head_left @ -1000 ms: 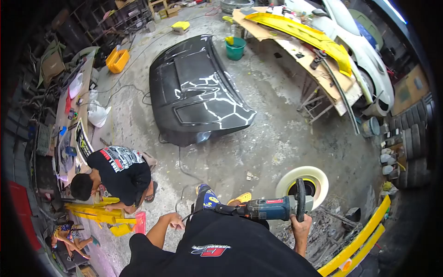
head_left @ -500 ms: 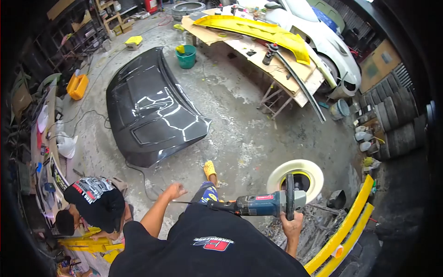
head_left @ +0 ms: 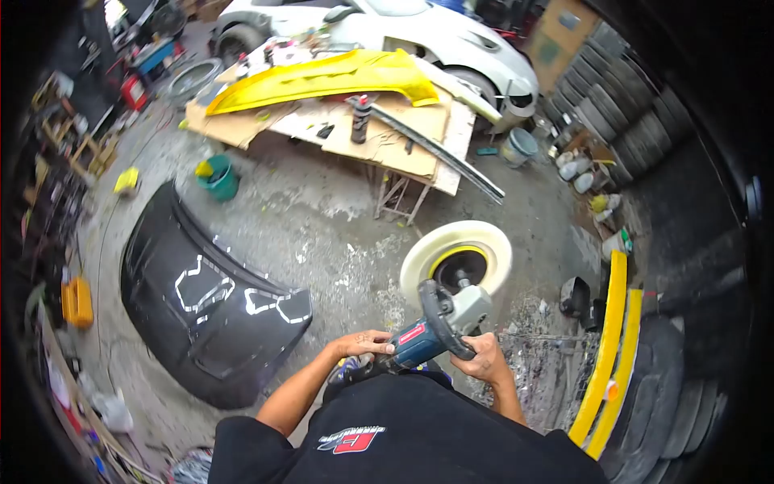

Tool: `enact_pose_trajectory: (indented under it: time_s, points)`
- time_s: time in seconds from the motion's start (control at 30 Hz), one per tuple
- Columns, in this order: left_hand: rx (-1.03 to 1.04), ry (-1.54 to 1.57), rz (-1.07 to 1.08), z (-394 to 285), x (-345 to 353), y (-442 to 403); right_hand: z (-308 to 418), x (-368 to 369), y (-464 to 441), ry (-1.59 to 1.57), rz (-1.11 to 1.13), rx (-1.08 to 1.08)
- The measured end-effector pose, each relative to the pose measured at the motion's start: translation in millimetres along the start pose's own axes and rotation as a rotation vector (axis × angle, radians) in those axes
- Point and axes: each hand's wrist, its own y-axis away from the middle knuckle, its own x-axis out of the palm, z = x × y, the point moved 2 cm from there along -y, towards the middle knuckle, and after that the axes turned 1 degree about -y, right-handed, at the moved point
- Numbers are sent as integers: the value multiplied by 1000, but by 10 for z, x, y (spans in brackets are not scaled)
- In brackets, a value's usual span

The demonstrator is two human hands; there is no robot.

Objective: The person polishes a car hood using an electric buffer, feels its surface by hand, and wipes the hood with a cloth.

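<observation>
A blue electric polisher (head_left: 418, 345) is in front of my black shirt. My right hand (head_left: 482, 357) is wrapped round its black loop handle (head_left: 435, 310). My left hand (head_left: 364, 344) holds the rear of the body, with some fingers hidden beneath it. At the tool's head, a large round cream polishing pad (head_left: 417, 262) faces away from me, above the floor. To the left of my hands, a glossy black car hood (head_left: 157, 278) with vents lies apart from the polisher.
Ahead stands a work table (head_left: 339, 139) bearing a yellow bumper (head_left: 322, 78), a dark bottle (head_left: 360, 121) and a long trim strip (head_left: 451, 157). A green bucket (head_left: 219, 184) is near the hood. Yellow panels (head_left: 605, 347) stand at right; a white car (head_left: 419, 28) is behind.
My left hand has come from free air onto the polisher's rear body. The polisher has swung so its pad points farther forward. My view has turned right; the co-worker is out of sight.
</observation>
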Motion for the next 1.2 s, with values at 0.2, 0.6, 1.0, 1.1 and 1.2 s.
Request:
enact_pose_trajectory:
  time_s: [0.2, 0.6, 1.0, 1.1, 1.2]
  points:
    - [-2, 119, -68, -208, -854, -563, -122, -68, -1134, -57, 149, -237]
    - [72, 37, -954, -1315, -1699, -737, -843, -389, -3569, -305, 516, -690]
    - [128, 435, -1328, -1283, -2264, -514, -635, 372, -5145, -457, 836, -691]
    - [152, 409, -1481, -1276, -2603, -323, -379, 711, -5585, -435, 894, -809]
    - [156, 534, -1557, -606, -2845, -174, 96, 807, -6058, -151, 1053, -821]
